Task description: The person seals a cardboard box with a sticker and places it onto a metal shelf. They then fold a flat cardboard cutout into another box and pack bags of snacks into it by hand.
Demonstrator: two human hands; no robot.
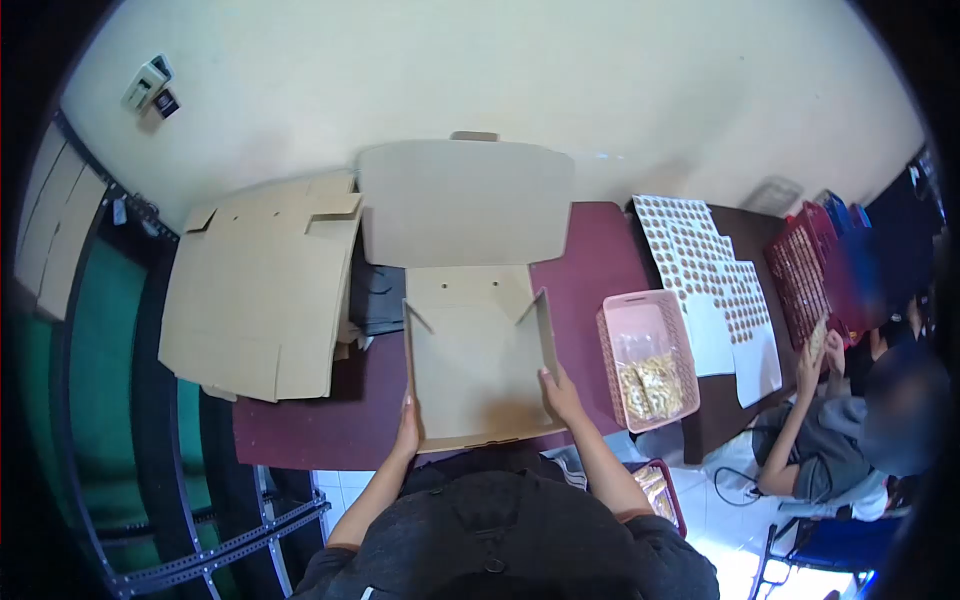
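1. Well to the left of the grip, flat cardboard blanks [262, 310] are piled on the table [600, 250], perhaps kept to that side so that the space between the hands is left free.
2. Nearer to the grip, beyond the left hand, dark folded material [384, 300] is seen between the pile and the box; what it is cannot be told.
3. The left near side of the open cardboard box [480, 355] is grasped by the left hand [406, 430], its thumb along the wall and its fingers mostly hidden.
4. The box is held between both hands, its inside bare. Its lid [465, 205] is raised on the far side, away from the grip, so the inside is left uncovered.
5. The right wall is clasped by the right hand [563, 393], with the thumb laid over the edge. By being held from opposite sides, the box is probably kept square and steady.
6. Just right of the right hand, a pink basket [614, 325] is placed, with bagged pieces [655, 388] gathered at its near end, seemingly within easy reach.
7. Farther right, sheets of round stickers [690, 250] are spread flat, probably so they can be peeled easily. Beyond them, something pale is held by a co-worker's hands [810, 365].
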